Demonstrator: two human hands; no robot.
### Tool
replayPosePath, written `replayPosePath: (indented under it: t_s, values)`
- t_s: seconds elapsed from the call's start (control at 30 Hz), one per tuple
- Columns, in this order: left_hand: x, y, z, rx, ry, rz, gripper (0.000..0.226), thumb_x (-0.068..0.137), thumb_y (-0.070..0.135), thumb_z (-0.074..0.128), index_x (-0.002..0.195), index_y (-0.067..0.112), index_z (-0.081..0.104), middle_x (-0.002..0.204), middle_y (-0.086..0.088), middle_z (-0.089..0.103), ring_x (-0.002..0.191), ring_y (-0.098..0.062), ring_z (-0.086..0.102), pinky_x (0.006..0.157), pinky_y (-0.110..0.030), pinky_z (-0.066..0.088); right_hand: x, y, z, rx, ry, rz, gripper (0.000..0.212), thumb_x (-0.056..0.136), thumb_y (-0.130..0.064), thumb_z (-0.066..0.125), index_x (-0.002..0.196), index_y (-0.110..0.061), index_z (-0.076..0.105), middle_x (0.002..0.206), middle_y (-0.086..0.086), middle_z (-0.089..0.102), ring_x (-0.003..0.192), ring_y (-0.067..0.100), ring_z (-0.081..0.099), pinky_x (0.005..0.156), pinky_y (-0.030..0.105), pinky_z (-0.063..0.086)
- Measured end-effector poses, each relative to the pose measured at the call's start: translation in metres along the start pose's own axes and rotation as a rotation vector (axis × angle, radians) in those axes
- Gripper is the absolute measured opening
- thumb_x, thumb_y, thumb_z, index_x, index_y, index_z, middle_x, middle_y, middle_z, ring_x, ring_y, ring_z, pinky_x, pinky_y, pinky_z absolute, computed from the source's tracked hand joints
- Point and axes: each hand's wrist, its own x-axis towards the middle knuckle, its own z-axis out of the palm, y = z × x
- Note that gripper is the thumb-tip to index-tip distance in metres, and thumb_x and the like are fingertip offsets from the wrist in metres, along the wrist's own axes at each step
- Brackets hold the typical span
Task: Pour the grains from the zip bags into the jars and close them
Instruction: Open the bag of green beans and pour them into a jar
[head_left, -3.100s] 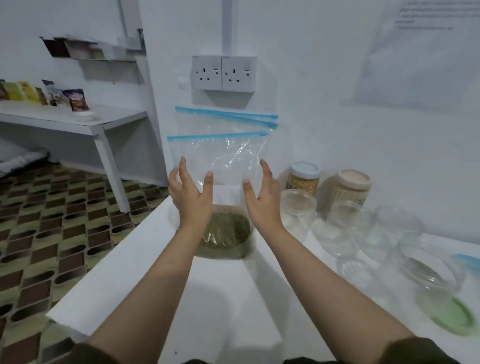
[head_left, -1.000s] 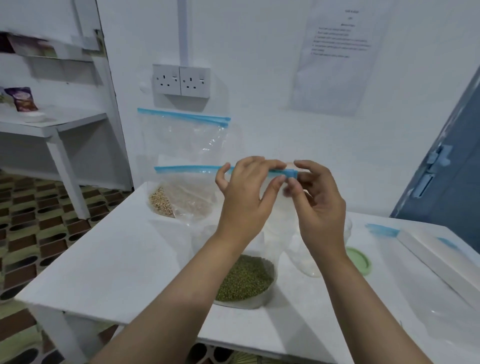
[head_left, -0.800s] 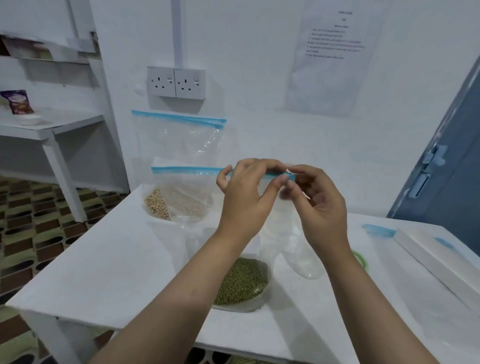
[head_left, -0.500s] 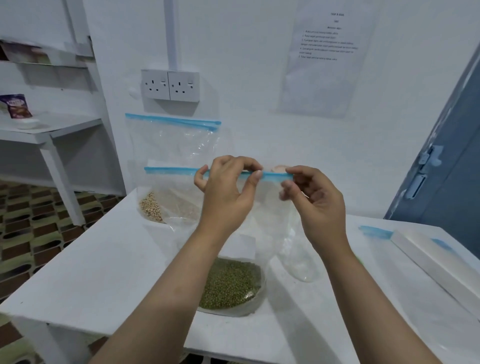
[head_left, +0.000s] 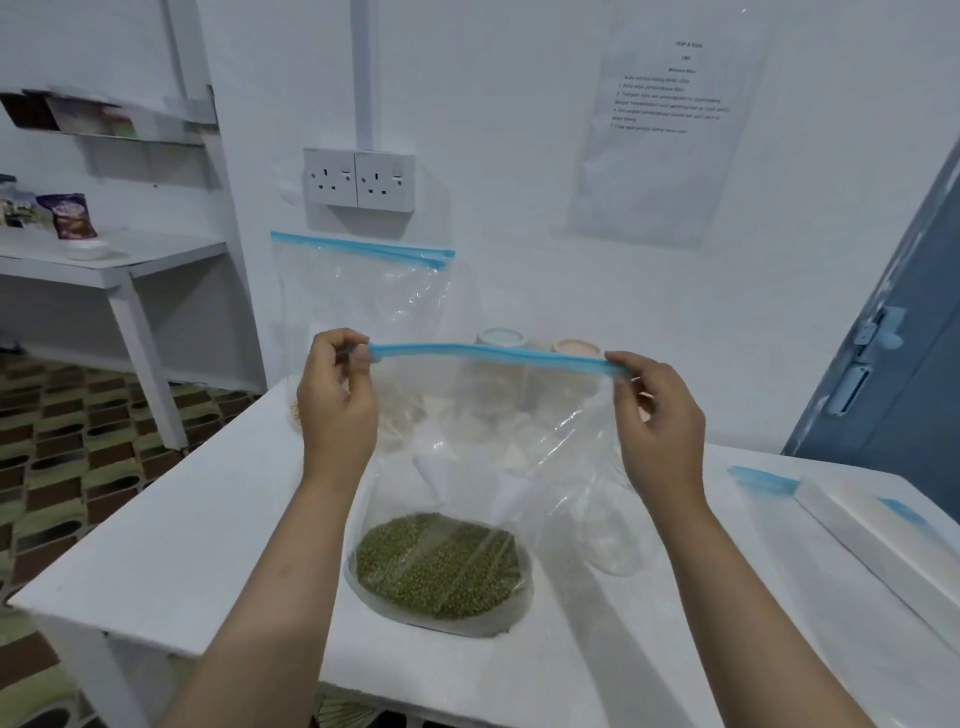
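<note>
A clear zip bag (head_left: 483, 426) with a blue zip strip stands on the white table (head_left: 208, 519), green grains (head_left: 439, 564) pooled in its bottom. My left hand (head_left: 337, 405) pinches the left end of the strip. My right hand (head_left: 657, 415) pinches the right end. The strip is stretched level between them. Behind stands a second zip bag (head_left: 358, 296) against the wall. Two lidded jars (head_left: 501, 340) (head_left: 576, 347) show behind the held bag. An empty clear jar (head_left: 613, 525) is seen blurred through the plastic at the right.
A flat white box (head_left: 883, 551) with blue-edged bags lies at the table's right. A wall socket (head_left: 359, 179) and a paper notice (head_left: 670, 119) hang above. A second white table (head_left: 104, 260) stands left, a blue door (head_left: 898, 364) right.
My left hand has slid left along the blue strip to its end, so my hands are now far apart. The view has tilted and the lidded jars have come into sight.
</note>
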Motion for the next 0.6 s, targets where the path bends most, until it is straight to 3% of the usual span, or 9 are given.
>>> replayPosePath:
  t_s: [0.13, 0.23, 0.37, 0.5, 0.6]
  values:
    - [-0.006, 0.019, 0.01, -0.113, -0.011, -0.01, 0.006, 0.103, 0.013, 0.048, 0.103, 0.015, 0.053, 0.093, 0.015, 0.056, 0.085, 0.0, 0.054, 0.08, -0.015, 0.042, -0.008, 0.002, 0.003, -0.452, -0.111, -0.171, 0.04, 0.09, -0.035, 0.054, 0.128, -0.029, 0.063, 0.134, -0.001, 0.05, 0.12, 0.027, 0.042, 0.102, 0.042, 0.031]
    - [-0.005, 0.032, 0.014, -0.177, -0.039, 0.006, 0.008, 0.103, 0.013, 0.049, 0.103, 0.017, 0.055, 0.09, 0.017, 0.059, 0.087, -0.004, 0.059, 0.084, -0.019, 0.045, -0.014, -0.015, 0.01, -0.471, -0.17, -0.323, 0.043, 0.091, -0.04, 0.052, 0.13, -0.027, 0.062, 0.134, 0.0, 0.053, 0.123, 0.03, 0.046, 0.105, 0.047, 0.029]
    - [-0.005, 0.049, 0.023, -0.224, -0.1, 0.012, 0.013, 0.101, 0.012, 0.051, 0.099, 0.023, 0.057, 0.086, 0.025, 0.061, 0.083, -0.005, 0.062, 0.085, -0.029, 0.051, -0.014, -0.044, 0.026, -0.4, -0.293, -0.434, 0.046, 0.097, -0.045, 0.047, 0.14, -0.03, 0.052, 0.138, -0.004, 0.052, 0.129, 0.021, 0.047, 0.11, 0.052, 0.025]
    - [-0.005, 0.053, 0.024, -0.278, -0.11, -0.039, 0.011, 0.101, 0.013, 0.052, 0.102, 0.021, 0.06, 0.09, 0.023, 0.063, 0.087, -0.004, 0.062, 0.088, -0.031, 0.051, -0.007, -0.059, 0.043, -0.381, -0.425, -0.483, 0.051, 0.101, -0.047, 0.041, 0.15, -0.04, 0.033, 0.126, -0.004, 0.054, 0.114, 0.017, 0.05, 0.101, 0.047, 0.033]
    - [-0.015, 0.048, 0.018, -0.245, -0.106, -0.021, 0.02, 0.102, 0.024, 0.051, 0.121, 0.03, 0.056, 0.108, 0.02, 0.061, 0.108, -0.005, 0.058, 0.095, -0.026, 0.044, -0.002, -0.056, 0.05, -0.427, -0.394, -0.509, 0.05, 0.101, -0.048, 0.042, 0.15, -0.045, 0.033, 0.108, -0.001, 0.047, 0.099, 0.019, 0.046, 0.089, 0.045, 0.037]
